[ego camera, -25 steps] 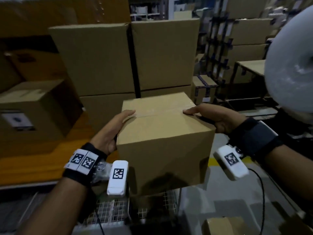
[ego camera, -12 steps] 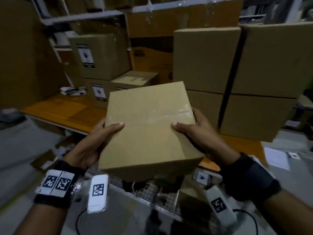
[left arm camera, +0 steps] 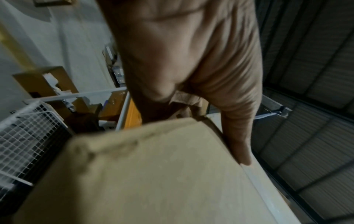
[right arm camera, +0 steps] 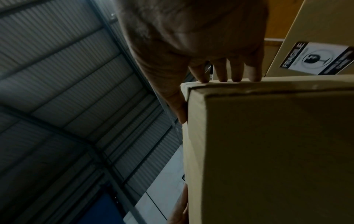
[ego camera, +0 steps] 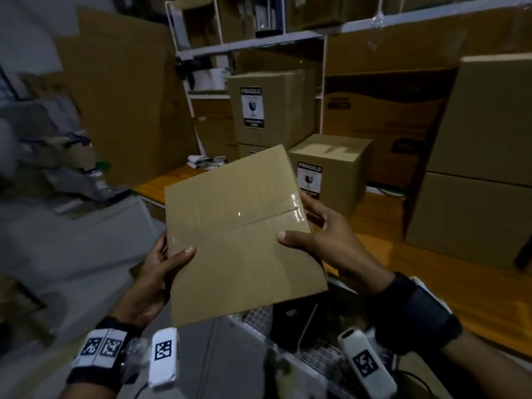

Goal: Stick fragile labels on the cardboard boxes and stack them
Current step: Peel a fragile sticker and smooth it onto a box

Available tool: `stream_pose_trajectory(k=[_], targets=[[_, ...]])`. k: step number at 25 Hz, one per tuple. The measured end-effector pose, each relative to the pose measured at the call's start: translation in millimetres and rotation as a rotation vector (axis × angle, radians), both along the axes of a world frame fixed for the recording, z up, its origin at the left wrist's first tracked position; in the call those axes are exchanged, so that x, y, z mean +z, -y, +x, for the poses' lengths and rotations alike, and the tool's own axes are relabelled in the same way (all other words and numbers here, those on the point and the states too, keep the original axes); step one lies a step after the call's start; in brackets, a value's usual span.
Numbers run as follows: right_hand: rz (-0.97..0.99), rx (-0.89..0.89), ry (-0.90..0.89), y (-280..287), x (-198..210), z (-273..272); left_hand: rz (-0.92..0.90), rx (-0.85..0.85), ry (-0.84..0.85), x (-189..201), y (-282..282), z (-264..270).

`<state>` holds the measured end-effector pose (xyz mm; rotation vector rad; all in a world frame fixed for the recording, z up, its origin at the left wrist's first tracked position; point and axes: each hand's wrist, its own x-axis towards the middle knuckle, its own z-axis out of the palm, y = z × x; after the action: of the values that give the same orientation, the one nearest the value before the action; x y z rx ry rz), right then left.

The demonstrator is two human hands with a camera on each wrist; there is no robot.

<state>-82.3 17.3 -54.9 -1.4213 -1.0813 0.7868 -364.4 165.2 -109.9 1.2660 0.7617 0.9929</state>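
The counter (ego camera: 383, 226) already carries two labelled boxes, a tall one (ego camera: 270, 110) and a short one (ego camera: 334, 171). Above its near edge, the plain box (ego camera: 239, 234) hangs tilted, clasped between the left hand (ego camera: 155, 272) and right hand (ego camera: 325, 240), thumbs on top. Best to level it, then set it down squarely. Its underside and far faces are hidden, so any label cannot be told.

plain brown cardboard box (ego camera: 236, 226), top seam sealed with clear tape, no label on visible faces, held aloft, tilted | small brown cardboard box with black-and-white fragile label (ego camera: 334, 168), upright on orange surface at its 1 o'clock | taller brown cardboard box with fragile label (ego camera: 270, 108), at 12 o'clock, atop another box
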Motion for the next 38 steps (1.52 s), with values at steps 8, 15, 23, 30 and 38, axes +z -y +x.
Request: stream_pose_trajectory(k=[8,15,23,30,38], targets=[[0.124,0.109,-0.011,-168.3,-8.7,-35.5,0.042,0.088,0.046,-8.7,-122.3,-26.3],[0.116,0.207,-0.121,-336.2,-18.7,-25.4,0.056,0.142,-0.05,18.3,-266.7,-14.1],[0.001,0.055,-0.266,-460.4,-26.6,-29.6,-0.005,0.048,-0.219,47.6,-403.5,-10.8],[-0.093,-0.273,-0.328,-487.7,-41.6,-41.5,-0.1,-0.309,-0.315,51.3,-514.5,10.0],[-0.187,-0.594,-0.347,-460.9,-21.2,-53.1,-0.118,-0.648,-0.371,38.3,-563.5,64.4]])
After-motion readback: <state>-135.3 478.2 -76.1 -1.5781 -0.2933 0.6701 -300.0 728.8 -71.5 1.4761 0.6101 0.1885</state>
